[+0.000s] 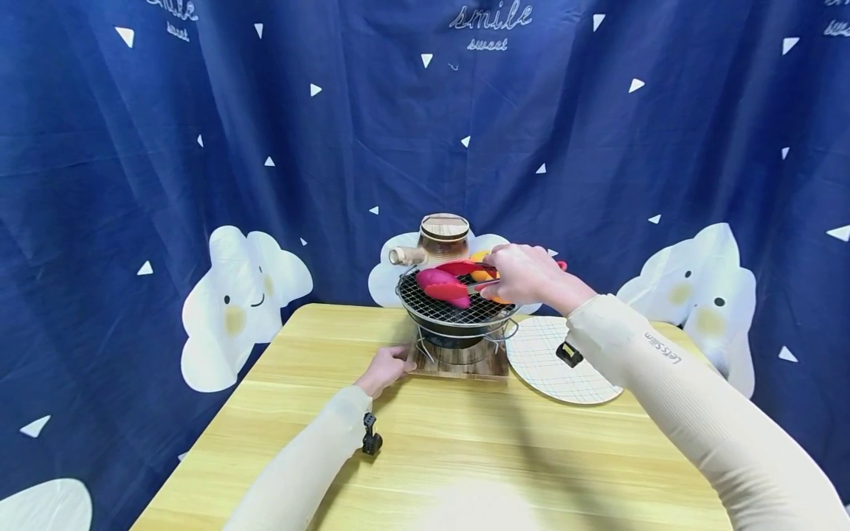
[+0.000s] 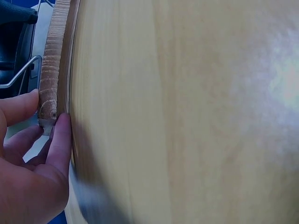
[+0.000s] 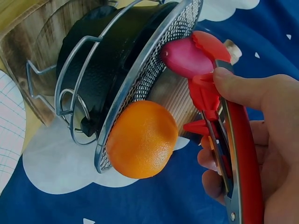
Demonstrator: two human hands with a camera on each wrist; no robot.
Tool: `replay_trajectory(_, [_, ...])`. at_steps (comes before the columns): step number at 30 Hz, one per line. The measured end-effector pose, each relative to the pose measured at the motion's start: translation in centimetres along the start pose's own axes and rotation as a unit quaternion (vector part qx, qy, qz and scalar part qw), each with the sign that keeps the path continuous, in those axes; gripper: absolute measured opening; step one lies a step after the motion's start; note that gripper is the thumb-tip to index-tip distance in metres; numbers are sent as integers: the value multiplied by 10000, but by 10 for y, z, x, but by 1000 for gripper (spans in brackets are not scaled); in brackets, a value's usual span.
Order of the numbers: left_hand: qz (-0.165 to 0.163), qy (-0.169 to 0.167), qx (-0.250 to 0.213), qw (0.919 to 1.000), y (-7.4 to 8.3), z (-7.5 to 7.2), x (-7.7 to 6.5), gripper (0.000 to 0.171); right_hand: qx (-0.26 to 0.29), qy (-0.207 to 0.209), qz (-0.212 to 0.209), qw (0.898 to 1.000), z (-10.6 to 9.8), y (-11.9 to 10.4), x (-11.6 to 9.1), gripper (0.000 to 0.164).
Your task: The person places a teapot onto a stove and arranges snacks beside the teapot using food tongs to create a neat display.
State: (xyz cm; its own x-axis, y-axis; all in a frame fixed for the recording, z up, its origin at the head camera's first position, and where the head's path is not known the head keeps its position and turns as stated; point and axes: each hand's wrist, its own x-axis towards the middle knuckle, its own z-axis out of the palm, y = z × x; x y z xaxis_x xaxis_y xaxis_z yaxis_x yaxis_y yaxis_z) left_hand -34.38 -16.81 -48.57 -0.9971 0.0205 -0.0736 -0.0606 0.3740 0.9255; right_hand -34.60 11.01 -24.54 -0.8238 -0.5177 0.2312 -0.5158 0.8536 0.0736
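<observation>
My right hand grips red-handled tongs over the grill. The tongs' red tips lie on both sides of a smooth, oblong magenta thing; it overlaps the grill mesh in the head view. Close by, an orange sits on the mesh near its rim. A second yellow-orange round thing shows behind the tongs, partly hidden by my right hand. Low at the grill's left, my left hand pinches the corner of the wooden board under the grill, thumb on one face and fingers on the other.
The black round grill stands in a wire frame on the board. Behind it is a brown pot with a wooden lid and side handle. To the right lies a round white gridded mat. A blue curtain hangs behind the table.
</observation>
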Motion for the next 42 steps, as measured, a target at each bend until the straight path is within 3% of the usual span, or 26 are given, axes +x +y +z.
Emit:
replay_trajectory(28, [113, 121, 26, 9999, 2, 2, -2, 59, -168, -97, 34, 9998, 5, -3, -2, 30])
replay_trajectory(42, [103, 69, -41, 9999, 2, 3, -2, 59, -174, 4, -195, 9997, 8, -5, -2, 33])
